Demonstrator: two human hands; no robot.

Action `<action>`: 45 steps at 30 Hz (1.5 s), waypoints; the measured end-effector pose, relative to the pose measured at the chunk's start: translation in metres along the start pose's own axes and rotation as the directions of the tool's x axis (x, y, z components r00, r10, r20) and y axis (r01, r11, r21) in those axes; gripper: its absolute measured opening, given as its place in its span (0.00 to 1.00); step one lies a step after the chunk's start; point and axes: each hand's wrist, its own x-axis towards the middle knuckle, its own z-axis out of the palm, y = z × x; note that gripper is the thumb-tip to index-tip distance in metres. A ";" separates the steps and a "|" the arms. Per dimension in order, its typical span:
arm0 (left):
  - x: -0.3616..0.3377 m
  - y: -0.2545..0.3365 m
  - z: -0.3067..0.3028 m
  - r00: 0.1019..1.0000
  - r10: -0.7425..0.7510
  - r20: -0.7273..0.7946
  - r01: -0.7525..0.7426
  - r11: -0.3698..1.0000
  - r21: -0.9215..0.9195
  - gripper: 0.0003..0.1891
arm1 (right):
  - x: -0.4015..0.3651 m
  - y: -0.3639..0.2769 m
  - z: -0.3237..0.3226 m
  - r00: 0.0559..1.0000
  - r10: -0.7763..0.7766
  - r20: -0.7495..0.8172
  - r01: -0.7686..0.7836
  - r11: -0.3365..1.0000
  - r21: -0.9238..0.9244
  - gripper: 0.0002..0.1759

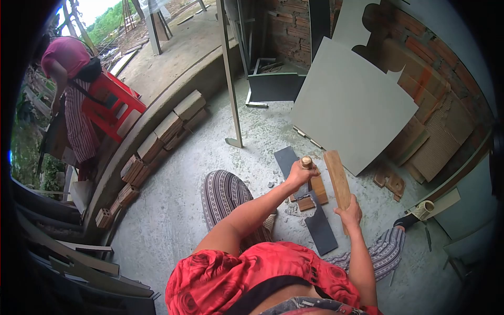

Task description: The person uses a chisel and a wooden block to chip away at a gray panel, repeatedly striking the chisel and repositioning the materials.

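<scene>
My left hand (303,175) is closed around a short tool with a round wooden handle (307,161); its lower part is hidden by the hand. In my right hand (349,214) is a long wooden bar (337,177), gripped near its lower end and slanting up to the left. Between the hands, a brown wooden block (318,190) lies on the floor. Dark flat pieces lie about it: one (285,159) beyond my left hand, another (321,231) nearer my body, its narrow end over the block. Small grey chips lie around the block.
A large pale panel (352,100) leans at the back right, near cardboard (441,136). A thin upright post (231,89) stands ahead. Stacked bricks (163,128) line the left ledge. Beyond it, a person in a pink top (65,58) bends over by a red stool (113,102).
</scene>
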 end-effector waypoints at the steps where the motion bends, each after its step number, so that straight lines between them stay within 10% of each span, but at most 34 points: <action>1: -0.003 0.012 -0.001 1.000 0.004 0.001 -0.004 1.000 -0.004 0.09 | 0.004 0.010 0.008 0.992 0.114 0.046 -0.111 0.991 -0.074 0.37; 3: -0.006 0.022 -0.003 0.982 -0.187 0.024 0.189 0.976 -0.107 0.09 | 0.006 0.033 0.025 0.981 0.188 0.046 -0.180 0.973 -0.145 0.38; 10: -0.003 0.000 -0.004 1.000 -0.012 -0.027 0.011 0.999 -0.038 0.07 | 0.005 0.092 0.051 0.912 0.400 0.095 -0.360 0.889 -0.282 0.43; 30: 0.007 -0.008 -0.009 0.978 -0.166 -0.125 0.159 0.985 -0.062 0.26 | 0.021 0.132 0.081 0.815 0.565 0.129 -0.435 0.743 -0.509 0.48; 32: 0.016 -0.018 -0.011 0.965 0.179 -0.194 -0.135 0.967 0.217 0.26 | 0.025 0.133 0.082 0.817 0.562 0.132 -0.434 0.749 -0.500 0.48; 45: 0.016 -0.055 -0.013 0.987 0.160 0.013 -0.156 0.936 0.315 0.14 | 0.019 0.118 0.073 0.810 0.563 0.161 -0.416 0.747 -0.519 0.46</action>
